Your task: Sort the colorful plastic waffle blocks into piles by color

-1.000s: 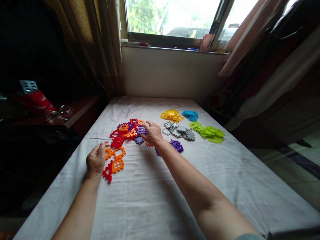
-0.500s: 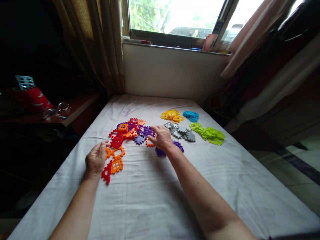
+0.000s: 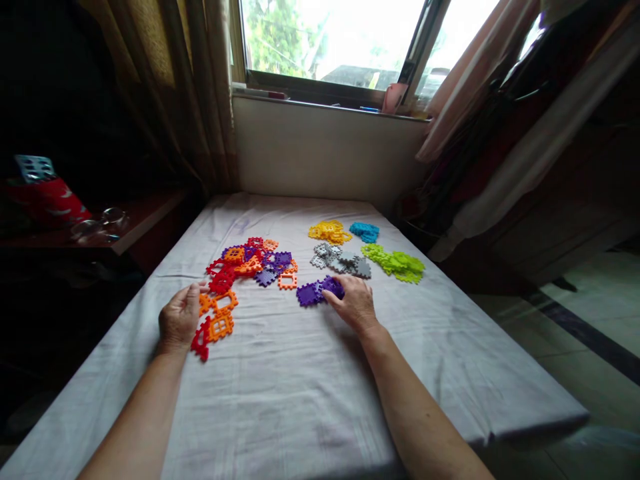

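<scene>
My right hand (image 3: 354,301) pinches a purple interlocking plastic tile (image 3: 333,287) between thumb and fingers, at the small purple pile (image 3: 310,295) right of the table's middle. Beside the loose orange tiles (image 3: 221,327) on the left rests my left hand (image 3: 179,317), its fingers curled together. Whatever they hold, if anything, is hidden. A red tile (image 3: 201,341) lies close to its wrist. Farther back is a mixed heap of red tiles (image 3: 221,280), orange tiles and purple tiles (image 3: 267,275). A pale orange frame tile (image 3: 287,282) sits at the heap's right edge.
Sorted piles of yellow tiles (image 3: 330,231), blue tiles (image 3: 365,232), grey tiles (image 3: 356,265) and lime green tiles (image 3: 397,264) lie on the cloth-covered table (image 3: 270,400). A side shelf (image 3: 145,217) with glasses (image 3: 113,217) stands left. The window wall (image 3: 320,153) bounds the far end.
My right hand has moved from the right edge of the mixed heap rightward to the purple pile, with a purple tile. My left hand stays by the orange tiles. The view has shifted slightly.
</scene>
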